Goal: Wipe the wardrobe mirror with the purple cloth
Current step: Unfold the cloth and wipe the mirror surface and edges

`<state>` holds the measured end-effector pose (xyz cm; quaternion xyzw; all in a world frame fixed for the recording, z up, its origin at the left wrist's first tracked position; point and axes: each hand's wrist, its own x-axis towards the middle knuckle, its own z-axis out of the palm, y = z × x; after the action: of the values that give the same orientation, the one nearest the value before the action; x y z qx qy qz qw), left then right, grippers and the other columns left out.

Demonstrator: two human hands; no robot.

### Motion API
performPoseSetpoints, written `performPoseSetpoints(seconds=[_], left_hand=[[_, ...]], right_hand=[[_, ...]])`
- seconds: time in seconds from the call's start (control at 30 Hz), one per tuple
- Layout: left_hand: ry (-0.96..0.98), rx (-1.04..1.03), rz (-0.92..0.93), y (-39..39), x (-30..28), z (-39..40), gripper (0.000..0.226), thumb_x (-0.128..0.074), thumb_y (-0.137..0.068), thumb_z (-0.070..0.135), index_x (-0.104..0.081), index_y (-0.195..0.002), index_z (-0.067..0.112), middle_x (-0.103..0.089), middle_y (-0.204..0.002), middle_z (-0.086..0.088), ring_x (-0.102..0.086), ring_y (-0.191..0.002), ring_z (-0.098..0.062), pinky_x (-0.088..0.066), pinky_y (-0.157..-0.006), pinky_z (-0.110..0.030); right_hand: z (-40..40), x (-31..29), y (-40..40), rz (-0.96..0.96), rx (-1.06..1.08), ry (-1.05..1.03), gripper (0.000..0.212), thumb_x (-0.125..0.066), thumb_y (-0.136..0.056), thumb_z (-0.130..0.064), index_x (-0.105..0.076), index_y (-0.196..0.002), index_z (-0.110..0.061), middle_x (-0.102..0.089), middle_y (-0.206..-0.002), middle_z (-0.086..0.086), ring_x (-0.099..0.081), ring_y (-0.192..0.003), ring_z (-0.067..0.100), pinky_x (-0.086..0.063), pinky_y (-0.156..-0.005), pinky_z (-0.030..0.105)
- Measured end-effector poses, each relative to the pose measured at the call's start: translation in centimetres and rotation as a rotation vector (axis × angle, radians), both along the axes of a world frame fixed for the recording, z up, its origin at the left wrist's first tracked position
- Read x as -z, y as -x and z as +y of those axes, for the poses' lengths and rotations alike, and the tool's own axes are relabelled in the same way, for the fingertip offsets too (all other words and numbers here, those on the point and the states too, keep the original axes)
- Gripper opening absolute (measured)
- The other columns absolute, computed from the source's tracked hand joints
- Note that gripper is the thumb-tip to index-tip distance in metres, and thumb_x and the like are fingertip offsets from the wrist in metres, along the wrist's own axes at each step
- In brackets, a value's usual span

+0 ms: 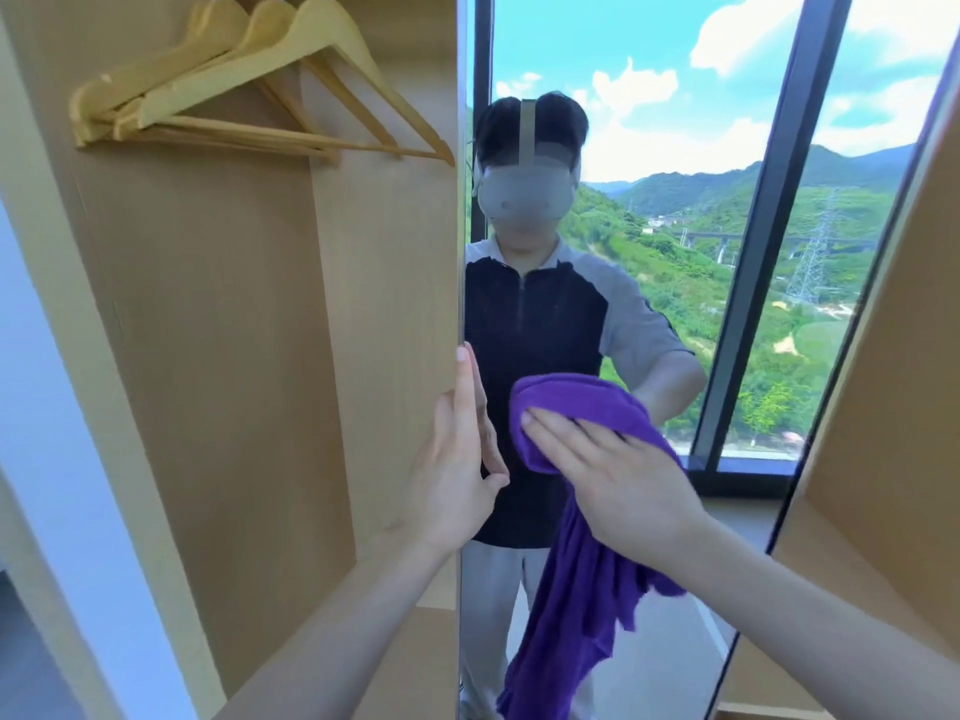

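Observation:
The wardrobe mirror (649, 148) is a tall pane on an open door, seen nearly edge-on at its left. It reflects a person, a window and green hills. My right hand (613, 475) presses the purple cloth (576, 407) flat against the glass at mid height, fingers straight and pointing up-left. The rest of the cloth hangs down in folds below my wrist. My left hand (457, 459) holds the mirror's left edge, fingers straight along the edge and thumb on the glass side.
Left of the mirror stands the open wooden wardrobe (234, 356). Several wooden hangers (249, 85) hang at its top. A wooden panel (893, 381) rises on the right of the mirror. A white wall (47, 407) lies at the far left.

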<state>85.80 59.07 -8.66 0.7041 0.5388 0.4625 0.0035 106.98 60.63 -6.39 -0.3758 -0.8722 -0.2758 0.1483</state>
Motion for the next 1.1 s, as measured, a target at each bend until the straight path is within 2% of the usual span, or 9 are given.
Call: performPoseSetpoints(seconds=[0.07,0.17,0.33,0.57,0.7,0.8,0.87,0.97,1.1], left_hand=[[0.009,0.000,-0.005,-0.2,0.1,0.0,0.148,-0.085,-0.075,0.001,0.032,-0.153,0.045,-0.025,-0.109,0.026,-0.056,-0.078,0.004,-0.041,-0.054,-0.013],[0.009,0.010,-0.011,-0.3,0.2,-0.1,0.148,-0.083,-0.075,-0.003,0.032,-0.153,0.046,-0.034,-0.112,0.017,-0.057,-0.081,-0.003,-0.047,-0.062,-0.019],[0.035,-0.013,0.009,-0.3,-0.2,-0.2,0.147,-0.086,-0.077,0.003,0.032,-0.152,0.047,-0.034,-0.120,0.012,-0.053,-0.077,-0.001,-0.045,-0.059,-0.018],[0.059,-0.057,0.028,-0.5,-1.1,-1.2,0.146,-0.085,-0.079,0.006,0.035,-0.149,0.051,-0.041,-0.133,0.000,-0.063,-0.093,-0.023,-0.059,-0.066,-0.046],[0.105,-0.033,0.025,-0.2,-1.6,-1.2,0.143,-0.080,-0.082,0.004,0.038,-0.147,0.052,-0.050,-0.132,0.000,-0.061,-0.106,-0.018,-0.060,-0.076,-0.048],[0.138,-0.005,0.039,0.2,-2.5,-1.3,0.144,-0.084,-0.081,0.013,0.038,-0.149,0.048,-0.060,-0.124,0.009,-0.053,-0.115,-0.002,-0.057,-0.087,-0.035],[0.113,-0.051,0.065,-0.1,-4.0,-1.8,0.145,-0.089,-0.077,0.025,0.032,-0.152,0.047,-0.047,-0.139,0.012,-0.049,-0.109,0.002,-0.051,-0.081,-0.023],[-0.158,-0.271,0.242,-1.6,-7.3,-1.9,0.142,-0.094,-0.067,0.042,0.011,-0.163,0.032,-0.011,-0.166,-0.002,-0.028,-0.142,-0.025,-0.043,-0.108,-0.040],[-0.351,-0.152,0.492,-5.4,-11.1,-1.2,0.130,-0.093,-0.065,0.049,-0.014,-0.165,0.024,0.001,-0.172,-0.006,-0.003,-0.158,-0.030,-0.018,-0.123,-0.046]], right_hand=[[0.6,-1.7,-0.5,0.115,0.018,-0.053,0.088,-0.065,-0.085,-0.024,-0.022,-0.162,-0.019,-0.030,-0.165,-0.005,-0.055,-0.128,0.020,-0.053,-0.091,0.033],[1.5,-5.4,0.8,0.248,0.019,-0.168,0.078,-0.052,-0.093,-0.035,-0.018,-0.162,-0.018,-0.020,-0.168,-0.001,-0.039,-0.139,0.022,-0.045,-0.104,0.034],[2.5,-7.6,4.2,0.254,-0.120,-0.158,0.074,-0.047,-0.099,-0.029,-0.014,-0.161,-0.007,-0.013,-0.169,0.011,-0.015,-0.153,0.022,-0.005,-0.127,0.029],[2.8,-1.5,0.9,-0.040,-0.283,0.210,0.088,-0.047,-0.094,-0.011,0.007,-0.162,-0.022,0.004,-0.170,-0.009,-0.011,-0.155,0.009,-0.020,-0.124,0.030],[3.0,-1.3,-2.0,0.077,-0.257,0.211,0.089,-0.044,-0.096,-0.015,0.014,-0.160,-0.033,0.013,-0.164,-0.023,-0.012,-0.152,0.001,-0.009,-0.122,0.015],[3.3,-3.8,-3.4,0.264,-0.177,0.082,0.083,-0.043,-0.097,-0.024,0.009,-0.162,-0.031,0.016,-0.164,-0.023,-0.015,-0.153,0.006,0.000,-0.119,0.010],[3.6,-6.3,-4.1,0.353,-0.088,-0.032,0.081,-0.043,-0.097,-0.030,0.005,-0.163,-0.027,0.017,-0.165,-0.020,-0.014,-0.154,0.012,0.005,-0.118,0.010],[3.6,-9.0,-4.6,0.431,-0.031,-0.129,0.080,-0.043,-0.096,-0.031,-0.001,-0.163,-0.021,0.005,-0.170,-0.009,-0.005,-0.155,0.007,0.008,-0.119,0.011],[3.1,-8.2,-4.9,0.354,-0.072,-0.116,0.080,-0.046,-0.096,-0.026,-0.003,-0.163,-0.014,0.000,-0.171,0.002,0.008,-0.153,0.002,0.002,-0.124,0.019]])
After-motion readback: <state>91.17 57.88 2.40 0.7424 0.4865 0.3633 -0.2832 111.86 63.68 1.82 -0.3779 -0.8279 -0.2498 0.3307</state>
